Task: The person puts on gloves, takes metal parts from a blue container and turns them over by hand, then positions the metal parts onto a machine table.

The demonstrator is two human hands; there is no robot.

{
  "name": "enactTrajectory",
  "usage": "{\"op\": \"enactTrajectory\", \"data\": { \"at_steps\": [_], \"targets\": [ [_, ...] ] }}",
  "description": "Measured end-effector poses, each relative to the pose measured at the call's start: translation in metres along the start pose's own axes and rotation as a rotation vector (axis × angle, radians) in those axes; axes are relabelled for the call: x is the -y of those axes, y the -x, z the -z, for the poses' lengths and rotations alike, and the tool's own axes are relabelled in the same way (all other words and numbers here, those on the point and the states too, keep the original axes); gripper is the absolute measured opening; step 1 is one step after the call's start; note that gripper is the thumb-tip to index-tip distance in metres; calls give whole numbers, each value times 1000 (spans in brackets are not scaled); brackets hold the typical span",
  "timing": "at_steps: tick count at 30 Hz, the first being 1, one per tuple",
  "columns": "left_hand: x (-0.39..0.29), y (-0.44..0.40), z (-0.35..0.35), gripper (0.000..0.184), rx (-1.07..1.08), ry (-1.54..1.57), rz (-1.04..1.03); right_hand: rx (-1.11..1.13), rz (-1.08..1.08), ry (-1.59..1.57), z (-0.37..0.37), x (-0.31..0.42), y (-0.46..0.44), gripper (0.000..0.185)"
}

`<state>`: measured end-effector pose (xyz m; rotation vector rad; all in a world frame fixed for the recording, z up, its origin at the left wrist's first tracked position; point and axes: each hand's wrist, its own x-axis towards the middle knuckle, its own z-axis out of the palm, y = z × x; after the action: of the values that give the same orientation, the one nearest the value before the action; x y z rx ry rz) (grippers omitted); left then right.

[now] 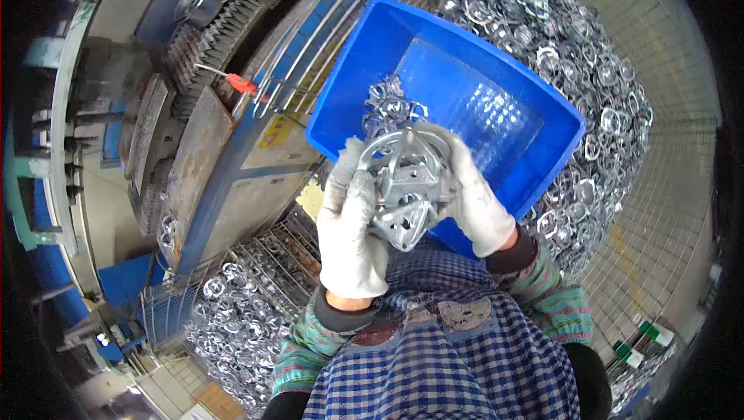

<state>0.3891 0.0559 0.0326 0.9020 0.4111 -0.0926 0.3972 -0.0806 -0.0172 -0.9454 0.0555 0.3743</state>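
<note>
Held between my white-gloved hands, over the near end of a blue bin, was a cluster of metal castings; its overlap concealed whether it comprised one piece or several. My left hand pressed bent fingers against its left edge; my right hand gripped the opposite edge, most of its fingertips concealed behind the metal. The dark lens border cut off the machinery at left, itself blurred. The castings were dull grey, with curved rims, angular webs and small holes. Smooth plastic walls enclosed a small pile of similar parts; a larger, glossier heap lay beside wire mesh. My apron was of blue-and-white checked cloth.
</note>
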Motion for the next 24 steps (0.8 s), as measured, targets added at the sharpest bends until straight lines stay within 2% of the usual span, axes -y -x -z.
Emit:
{"op": "enactTrajectory", "data": {
  "at_steps": [1,3,5,9,17,21,24],
  "targets": [
    [-2,0,1,44,14,77,49,-9,88,102,-3,5,2,48],
    [-5,-5,5,44,84,143,18,-54,261,310,-9,15,6,44],
    [-11,-11,8,44,161,190,75,-77,316,348,-12,16,6,44],
    [-24,-12,0,44,213,185,41,-74,306,278,-33,29,9,48],
    [-38,-14,-1,53,291,313,70,38,477,228,-47,37,11,64],
    [-39,-17,-2,55,315,335,85,42,589,362,-50,39,15,64],
    [-41,-18,-4,52,398,403,105,48,551,368,-54,40,20,63]
  ]
}}
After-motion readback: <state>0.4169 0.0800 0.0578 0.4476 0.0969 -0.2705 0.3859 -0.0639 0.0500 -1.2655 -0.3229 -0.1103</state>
